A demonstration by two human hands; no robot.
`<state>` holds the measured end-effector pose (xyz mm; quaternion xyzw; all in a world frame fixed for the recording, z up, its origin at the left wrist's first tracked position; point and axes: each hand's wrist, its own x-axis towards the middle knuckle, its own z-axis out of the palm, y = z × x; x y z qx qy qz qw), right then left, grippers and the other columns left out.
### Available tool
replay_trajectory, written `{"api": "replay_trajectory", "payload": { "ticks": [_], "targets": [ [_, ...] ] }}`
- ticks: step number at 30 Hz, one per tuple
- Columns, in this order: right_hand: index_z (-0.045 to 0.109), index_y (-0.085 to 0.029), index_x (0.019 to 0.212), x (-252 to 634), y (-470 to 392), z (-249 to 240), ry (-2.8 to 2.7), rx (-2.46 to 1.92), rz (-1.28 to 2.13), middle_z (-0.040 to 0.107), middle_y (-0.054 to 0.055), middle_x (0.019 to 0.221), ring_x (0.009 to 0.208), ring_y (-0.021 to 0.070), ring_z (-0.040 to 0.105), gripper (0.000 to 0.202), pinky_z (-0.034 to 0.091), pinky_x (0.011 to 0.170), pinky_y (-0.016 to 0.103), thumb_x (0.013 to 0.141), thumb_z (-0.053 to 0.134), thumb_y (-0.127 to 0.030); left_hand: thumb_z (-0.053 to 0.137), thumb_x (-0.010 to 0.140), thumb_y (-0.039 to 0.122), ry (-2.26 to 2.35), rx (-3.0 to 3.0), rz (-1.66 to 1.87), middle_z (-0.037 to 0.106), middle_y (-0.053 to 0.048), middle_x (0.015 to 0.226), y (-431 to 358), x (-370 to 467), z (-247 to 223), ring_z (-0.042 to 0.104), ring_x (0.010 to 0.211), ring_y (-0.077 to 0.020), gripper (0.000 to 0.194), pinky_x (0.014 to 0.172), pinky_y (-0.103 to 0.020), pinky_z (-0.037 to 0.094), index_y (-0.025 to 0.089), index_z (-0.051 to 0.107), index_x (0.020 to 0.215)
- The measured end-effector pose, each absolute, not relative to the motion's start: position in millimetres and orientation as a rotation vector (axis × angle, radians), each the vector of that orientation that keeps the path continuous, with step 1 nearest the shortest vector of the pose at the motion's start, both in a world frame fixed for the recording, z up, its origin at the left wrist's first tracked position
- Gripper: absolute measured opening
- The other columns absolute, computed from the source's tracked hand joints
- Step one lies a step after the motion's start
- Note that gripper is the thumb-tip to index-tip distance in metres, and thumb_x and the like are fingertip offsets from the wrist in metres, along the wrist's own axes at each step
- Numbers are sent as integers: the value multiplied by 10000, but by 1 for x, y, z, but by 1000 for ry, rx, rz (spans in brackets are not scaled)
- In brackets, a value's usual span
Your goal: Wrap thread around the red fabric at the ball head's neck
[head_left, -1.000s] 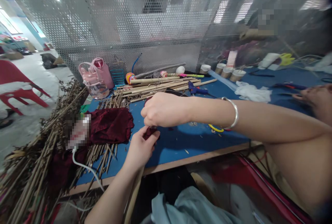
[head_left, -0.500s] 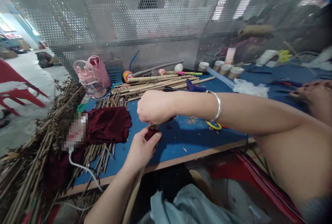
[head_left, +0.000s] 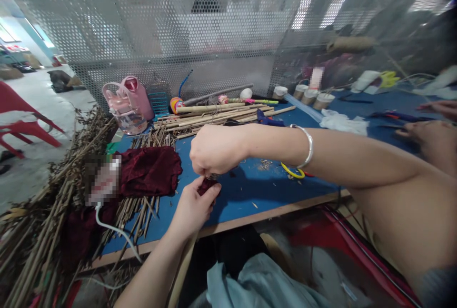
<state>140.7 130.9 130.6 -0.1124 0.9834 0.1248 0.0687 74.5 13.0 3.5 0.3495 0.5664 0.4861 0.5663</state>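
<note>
A small dark red scrap of cloth (head_left: 207, 185), bunched and crumpled, sits pinched between the fingertips of both hands just above the near part of the blue surface (head_left: 250, 189), mostly hidden by fingers.

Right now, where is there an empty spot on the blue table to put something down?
Bare blue table lies between the hands and the front edge, right of the left hand. The left side is crowded with dark red cloth and sticks; the back holds bamboo poles.

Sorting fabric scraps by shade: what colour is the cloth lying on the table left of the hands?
Dark red cloth, clearest in the head view.
</note>
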Motion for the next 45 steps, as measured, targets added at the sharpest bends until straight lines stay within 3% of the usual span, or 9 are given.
{"api": "replay_trajectory", "payload": {
  "ticks": [7, 12, 17, 20, 25, 29, 35, 42, 45],
  "targets": [
    [724, -205, 715, 138, 131, 128, 2960, -296, 433, 635, 36, 596, 579, 142, 518, 196, 247, 517, 250, 671, 540, -156, 652, 715, 459, 1302, 836, 1121, 378, 96, 498, 6, 78, 10, 261, 359, -34, 487, 331, -160, 217, 160, 525, 1078],
    [718, -160, 653, 130, 122, 123, 2830, -138, 383, 632, 49, 585, 565, 158, 533, 120, 304, 519, 266, 645, 602, -132, 593, 786, 427, 1364, 1026, 1135, 423, 71, 522, 0, 87, 0, 337, 425, -61, 434, 412, -178, 292, 165, 560, 1131],
    [705, -135, 564, 125, 139, 116, 2258, 157, -492, 608, -29, 507, 514, 101, 546, 110, 382, 541, 211, 503, 755, -58, 588, 803, 369, 1333, 1280, 1091, 649, -25, 871, -14, 98, 3, 535, 734, -149, 368, 653, -229, 418, 187, 623, 1121],
    [722, -141, 649, 131, 153, 121, 2235, 161, -762, 641, -46, 568, 546, 77, 566, 74, 386, 559, 175, 579, 736, -117, 550, 820, 417, 1445, 1385, 993, 669, -16, 835, -20, 94, 11, 537, 665, -163, 480, 615, -250, 414, 222, 543, 1258],
    [736, -184, 762, 140, 138, 132, 2674, -127, -146, 669, -16, 645, 612, 97, 562, 112, 327, 547, 204, 659, 701, -209, 397, 895, 424, 1440, 1382, 1078, 666, -54, 922, -15, 89, 14, 576, 812, -190, 423, 780, -285, 429, 203, 598, 1194],
    [721, -164, 715, 146, 112, 131, 2955, -277, 372, 656, 62, 623, 595, 169, 579, 134, 271, 490, 251, 721, 589, -141, 422, 863, 502, 1371, 1066, 1051, 570, -1, 593, -7, 92, 4, 505, 514, -136, 456, 544, -257, 421, 144, 600, 1082],
    [678, -153, 660, 163, 98, 122, 3029, -198, 401, 657, 64, 662, 577, 194, 587, 152, 225, 444, 239, 746, 561, -108, 669, 724, 438, 1073, 788, 1170, 526, 26, 610, -5, 77, -6, 512, 522, -94, 342, 530, -222, 417, 137, 559, 844],
    [591, -166, 641, 179, 95, 93, 3380, -225, 487, 581, 31, 629, 557, 138, 475, 202, 137, 466, 269, 827, 512, -177, 701, 663, 350, 859, 554, 1168, 619, -22, 665, -5, 68, -22, 577, 550, -125, 358, 494, -216, 434, 138, 572, 921],
    [598, -169, 679, 187, 102, 69, 3648, -275, 593, 530, 12, 582, 546, 120, 414, 217, 166, 490, 280, 861, 482, -195, 688, 665, 389, 877, 548, 1119, 593, 9, 596, -5, 63, -21, 488, 369, -87, 366, 341, -181, 351, 173, 505, 897]
  ]
}}
